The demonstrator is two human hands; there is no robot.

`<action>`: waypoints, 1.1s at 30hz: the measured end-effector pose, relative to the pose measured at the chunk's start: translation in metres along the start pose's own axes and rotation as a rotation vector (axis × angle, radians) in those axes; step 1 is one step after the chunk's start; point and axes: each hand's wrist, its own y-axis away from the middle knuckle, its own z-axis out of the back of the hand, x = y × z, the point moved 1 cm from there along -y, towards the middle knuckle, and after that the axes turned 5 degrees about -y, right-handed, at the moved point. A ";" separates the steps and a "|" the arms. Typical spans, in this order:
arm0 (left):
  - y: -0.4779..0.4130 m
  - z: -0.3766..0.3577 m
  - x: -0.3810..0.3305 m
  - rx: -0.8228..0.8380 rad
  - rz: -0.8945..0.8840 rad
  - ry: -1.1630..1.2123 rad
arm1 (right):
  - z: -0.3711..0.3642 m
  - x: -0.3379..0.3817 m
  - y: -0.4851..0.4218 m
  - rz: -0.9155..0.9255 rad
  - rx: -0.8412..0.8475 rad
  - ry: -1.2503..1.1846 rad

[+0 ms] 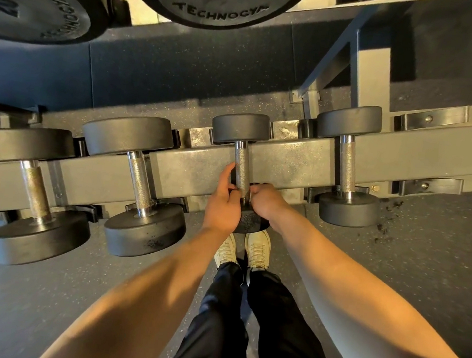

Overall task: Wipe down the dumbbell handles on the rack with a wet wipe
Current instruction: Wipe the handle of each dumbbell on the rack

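Note:
A small black dumbbell lies across the grey rack beam (287, 163), its knurled steel handle (241, 165) pointing away from me. My left hand (223, 203) grips the near end of this handle from the left, thumb stretched up beside the bar. From the right, my right hand (265, 202) curls its fingers over the same end, just above the near head (252, 222). The far head (240, 128) is uncovered. No wet wipe shows in either hand.
Another small dumbbell (347, 165) lies to the right, and two larger ones (140, 179) (35, 188) to the left. Empty saddles (431, 120) sit at far right. Big "20" dumbbell heads (223, 2) hang on the upper tier. My shoes (257, 248) stand on the rubber floor.

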 end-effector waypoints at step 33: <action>0.043 0.007 0.046 0.056 0.148 0.092 | -0.028 0.030 0.065 0.081 -0.199 0.105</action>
